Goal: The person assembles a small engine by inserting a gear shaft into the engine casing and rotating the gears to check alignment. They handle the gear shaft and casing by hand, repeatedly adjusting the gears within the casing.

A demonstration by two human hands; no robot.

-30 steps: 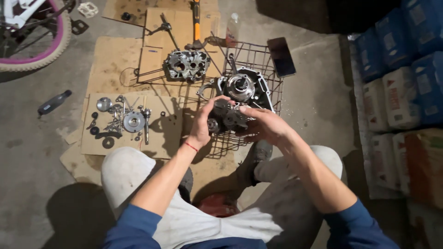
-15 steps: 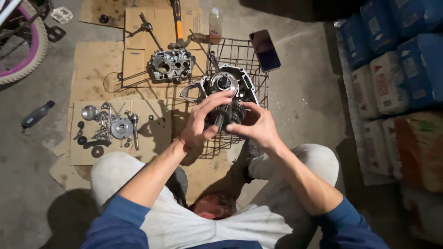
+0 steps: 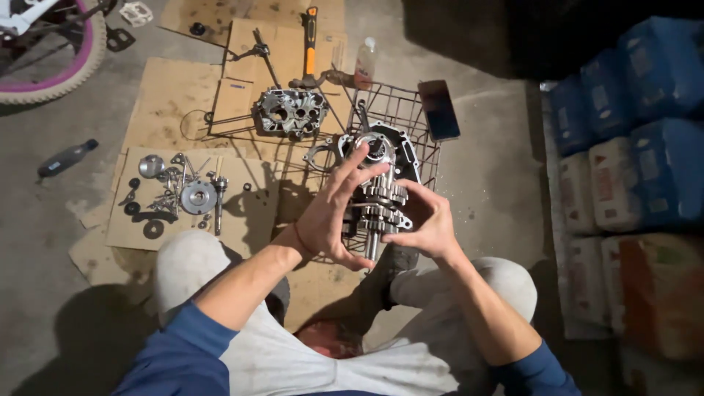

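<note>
Both hands are holding the gear cluster (image 3: 381, 213) standing up between them; left hand (image 3: 334, 216) and right hand (image 3: 425, 224) are gripping its sides, above the wire basket's (image 3: 429, 158) near edge.

Dim overhead light, hard shadows (corners dark), mostly sharp focus

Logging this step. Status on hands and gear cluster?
Left hand and right hand both grip gear shaft cluster, lifted above wire basket. Nothing between.
</note>
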